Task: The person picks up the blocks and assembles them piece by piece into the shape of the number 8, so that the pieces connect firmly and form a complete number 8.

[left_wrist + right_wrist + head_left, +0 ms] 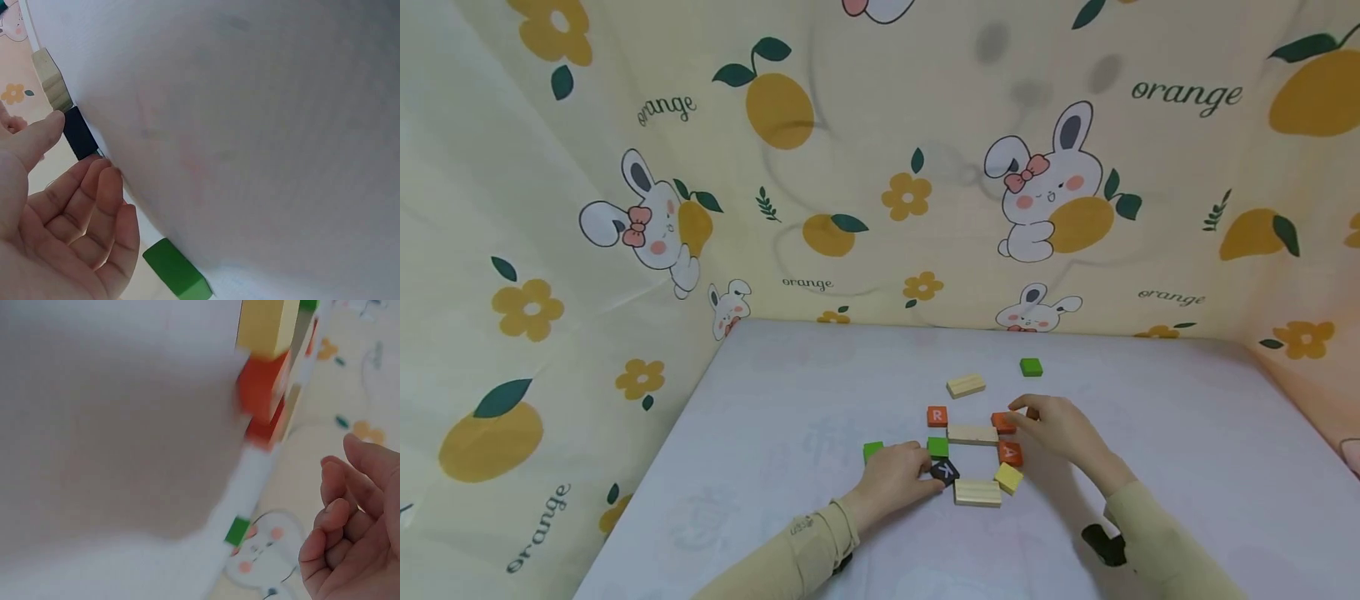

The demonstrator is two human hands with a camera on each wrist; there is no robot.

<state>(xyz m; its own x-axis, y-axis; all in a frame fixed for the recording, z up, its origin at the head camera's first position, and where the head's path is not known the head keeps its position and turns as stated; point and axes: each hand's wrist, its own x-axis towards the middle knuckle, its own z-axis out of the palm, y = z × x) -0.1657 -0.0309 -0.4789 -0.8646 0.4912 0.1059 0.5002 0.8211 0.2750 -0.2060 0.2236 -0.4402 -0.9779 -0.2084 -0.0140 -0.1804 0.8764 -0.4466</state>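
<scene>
Across lower head frame: white tabletop (775, 392), cream cartoon-print fabric (880, 100) behind. Left hand (889, 478) pinches square black block (945, 472), its K readable only from head view. Right hand (1066, 429) pretty loose, empty.

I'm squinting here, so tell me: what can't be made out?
Head view: part of the leftmost green block, hidden by left fingers.
Head view: any letter on the orange block partly covered by right fingers.
Right wrist view: exact edges of the nearer orange block, blurred.
</scene>
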